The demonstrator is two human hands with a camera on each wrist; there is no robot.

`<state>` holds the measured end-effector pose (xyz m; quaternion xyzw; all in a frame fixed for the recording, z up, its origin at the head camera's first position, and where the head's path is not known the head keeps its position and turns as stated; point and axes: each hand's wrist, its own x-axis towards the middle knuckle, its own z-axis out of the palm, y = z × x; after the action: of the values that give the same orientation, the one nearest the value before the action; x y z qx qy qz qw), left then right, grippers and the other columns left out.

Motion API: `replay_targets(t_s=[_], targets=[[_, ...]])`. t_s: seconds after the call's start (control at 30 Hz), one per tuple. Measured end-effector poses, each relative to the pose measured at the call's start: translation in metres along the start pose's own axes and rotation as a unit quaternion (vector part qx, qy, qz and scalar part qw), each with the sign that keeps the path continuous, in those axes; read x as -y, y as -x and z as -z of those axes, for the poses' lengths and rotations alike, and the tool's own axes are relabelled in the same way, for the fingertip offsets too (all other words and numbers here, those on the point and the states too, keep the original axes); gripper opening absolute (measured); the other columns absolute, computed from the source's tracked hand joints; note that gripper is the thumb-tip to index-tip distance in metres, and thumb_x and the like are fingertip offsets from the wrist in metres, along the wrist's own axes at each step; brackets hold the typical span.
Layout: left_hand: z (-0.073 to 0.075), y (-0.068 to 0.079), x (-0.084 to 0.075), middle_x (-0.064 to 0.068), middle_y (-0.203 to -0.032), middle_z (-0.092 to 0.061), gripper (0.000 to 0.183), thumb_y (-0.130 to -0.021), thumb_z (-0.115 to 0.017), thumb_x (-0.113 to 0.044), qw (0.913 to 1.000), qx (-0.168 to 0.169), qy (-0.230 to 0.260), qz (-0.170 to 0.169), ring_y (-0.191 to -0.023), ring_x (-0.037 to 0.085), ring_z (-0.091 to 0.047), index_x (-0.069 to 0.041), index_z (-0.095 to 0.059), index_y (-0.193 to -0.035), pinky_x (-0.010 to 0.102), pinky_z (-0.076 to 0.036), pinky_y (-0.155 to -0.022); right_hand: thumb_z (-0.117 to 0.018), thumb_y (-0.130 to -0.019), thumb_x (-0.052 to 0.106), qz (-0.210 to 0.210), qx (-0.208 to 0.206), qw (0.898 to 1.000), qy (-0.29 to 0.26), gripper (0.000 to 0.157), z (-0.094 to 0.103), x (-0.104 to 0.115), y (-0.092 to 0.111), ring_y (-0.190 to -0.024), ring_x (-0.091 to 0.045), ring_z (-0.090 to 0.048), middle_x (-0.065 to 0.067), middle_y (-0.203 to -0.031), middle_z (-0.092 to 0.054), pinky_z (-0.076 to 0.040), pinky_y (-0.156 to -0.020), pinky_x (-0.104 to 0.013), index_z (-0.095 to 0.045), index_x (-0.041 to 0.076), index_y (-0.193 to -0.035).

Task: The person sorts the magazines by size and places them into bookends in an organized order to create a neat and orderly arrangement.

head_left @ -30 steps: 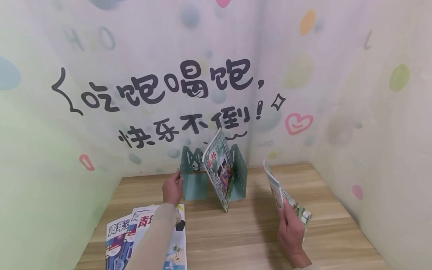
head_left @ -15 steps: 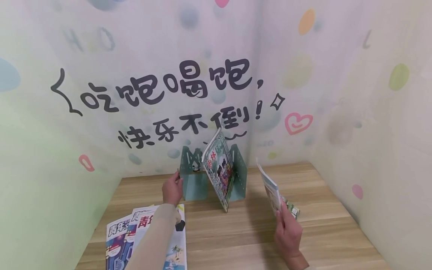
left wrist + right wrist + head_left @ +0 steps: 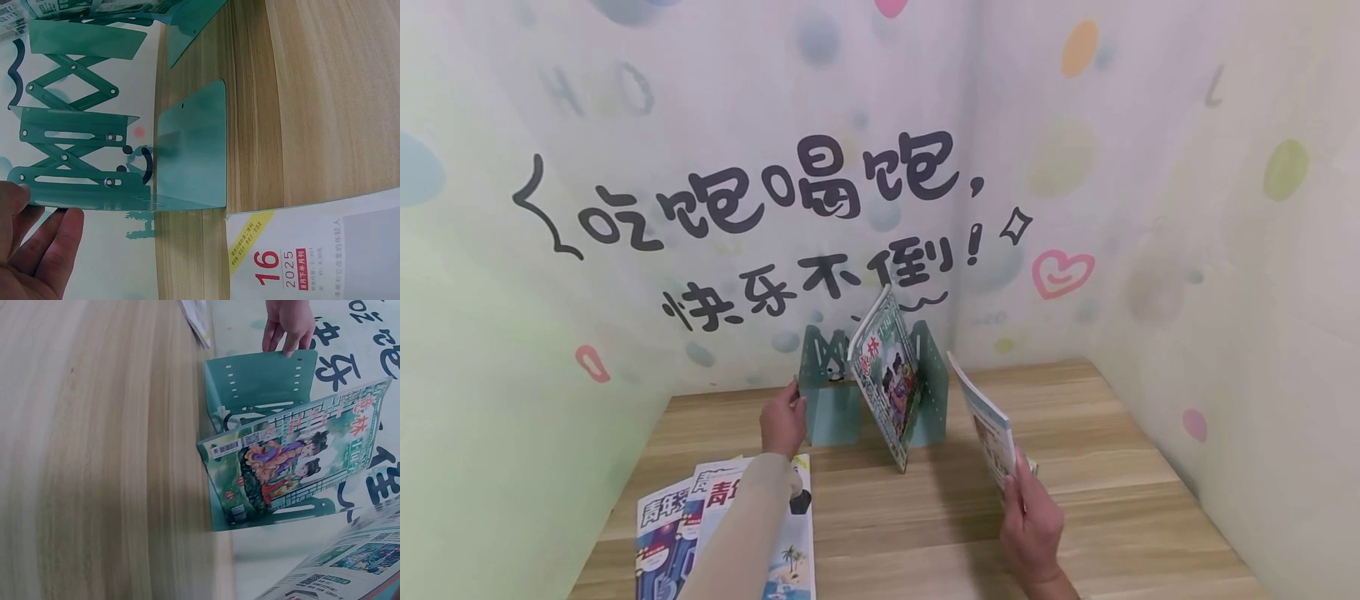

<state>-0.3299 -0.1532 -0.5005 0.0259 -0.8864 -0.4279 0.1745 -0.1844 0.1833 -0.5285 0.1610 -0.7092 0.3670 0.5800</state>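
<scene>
A green expandable metal bookend [image 3: 835,423] stands at the back of the table, its scissor-like lattice spread out in the left wrist view. My left hand [image 3: 782,425] pinches the upper edge of its left end panel [image 3: 94,197], thumb on one side and fingers on the other. Within the bookend a magazine [image 3: 889,379] with a green illustrated cover leans upright at an angle, near the right end panel [image 3: 934,379]. To the right, my right hand [image 3: 1033,525] grips another magazine [image 3: 988,429] by its lower edge, held upright and tilted above the table.
Several overlapping magazines [image 3: 790,533] lie flat at the front left, partly under my left sleeve [image 3: 737,533]. The wooden table [image 3: 910,542] backs onto a printed wall [image 3: 880,100] with large dark lettering, close behind the bookend. More wall closes in on both sides.
My right hand has carried its magazine left toward the bookend, turning it so that less of its green cover shows. My left hand and the bookend have stayed in place.
</scene>
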Motion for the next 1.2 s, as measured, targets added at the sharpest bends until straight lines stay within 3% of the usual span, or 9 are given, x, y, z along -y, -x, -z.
replay_targets(t_s=[0.53, 0.8, 1.2], targets=[[0.001, 0.000, 0.001, 0.018, -0.127, -0.061, 0.040, -0.100, -0.054, -0.010, 1.0000, 0.004, 0.004, -0.004, -0.114, 0.036, -0.060, -0.009, -0.052, -0.139, 0.049, -0.051, -0.091, -0.055, -0.094, -0.003, -0.046, 0.020, 0.999, -0.014, 0.033, 0.002, 0.020, -0.006, -0.116, -0.007, -0.057, -0.024, -0.118, -0.065, -0.044, -0.093, -0.017, -0.058, -0.009, -0.127], [-0.002, -0.001, 0.004, 0.018, -0.129, -0.061, 0.039, -0.101, -0.053, -0.011, 1.0000, 0.004, 0.001, -0.003, -0.117, 0.036, -0.058, -0.010, -0.052, -0.139, 0.050, -0.050, -0.092, -0.054, -0.093, -0.005, -0.031, -0.017, 0.999, -0.032, 0.030, -0.001, 0.038, -0.019, -0.114, -0.006, -0.059, -0.029, -0.110, -0.065, -0.046, -0.091, -0.017, -0.059, -0.014, -0.122], [-0.002, -0.001, 0.005, 0.017, -0.129, -0.061, 0.040, -0.100, -0.054, -0.013, 1.0000, 0.003, 0.003, 0.005, -0.117, 0.035, -0.058, -0.010, -0.052, -0.140, 0.049, -0.050, -0.092, -0.053, -0.092, -0.008, -0.043, -0.024, 0.997, -0.056, 0.031, -0.005, 0.050, -0.024, -0.111, -0.006, -0.061, -0.030, -0.110, -0.065, -0.048, -0.088, -0.017, -0.058, -0.015, -0.122]])
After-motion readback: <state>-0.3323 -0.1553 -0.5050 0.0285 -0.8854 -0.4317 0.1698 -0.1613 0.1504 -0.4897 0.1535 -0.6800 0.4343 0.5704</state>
